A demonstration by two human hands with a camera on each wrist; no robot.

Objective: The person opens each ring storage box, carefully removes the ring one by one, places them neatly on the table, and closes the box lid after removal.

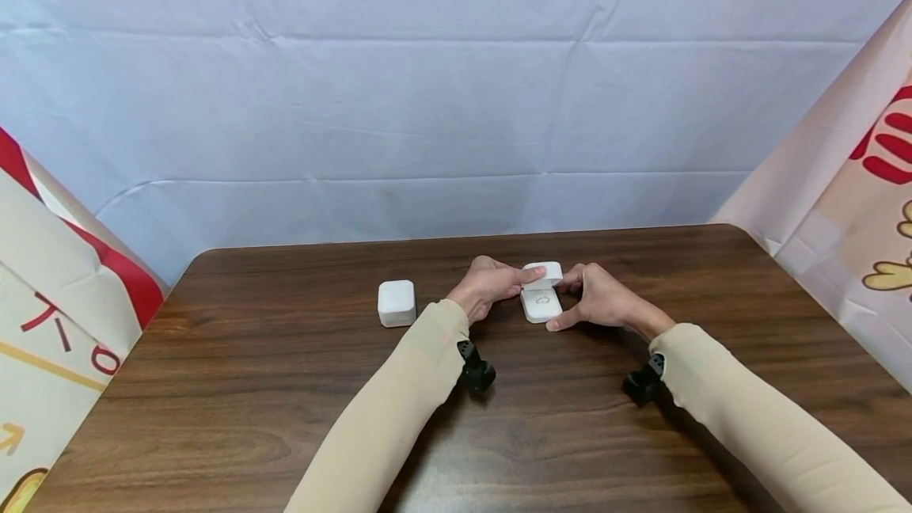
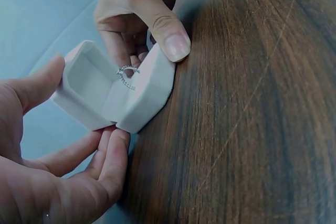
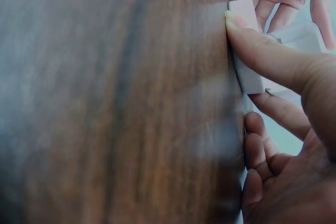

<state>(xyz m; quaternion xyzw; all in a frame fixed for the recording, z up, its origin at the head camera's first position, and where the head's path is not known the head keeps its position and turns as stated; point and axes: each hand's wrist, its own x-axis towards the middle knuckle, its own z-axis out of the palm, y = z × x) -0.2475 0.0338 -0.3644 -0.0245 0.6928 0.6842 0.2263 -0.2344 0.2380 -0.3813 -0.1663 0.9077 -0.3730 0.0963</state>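
Note:
A white ring box (image 1: 534, 310) stands on the wooden table with its lid (image 2: 81, 90) raised. Upright in its base is a silvery ring (image 2: 127, 80) with a beaded-looking band. My left hand (image 1: 490, 285) holds the lid from the left, thumb over the top and fingers by the hinge. From the right, my right hand (image 1: 604, 301) grips the base, its thumb (image 3: 257, 43) against the front edge and a finger reaching behind.
To the left of my left hand stands a second white box (image 1: 396, 303), closed. The brown table (image 1: 249, 386) ends at a pale cloth backdrop (image 1: 427, 101). Printed cloths hang at both sides.

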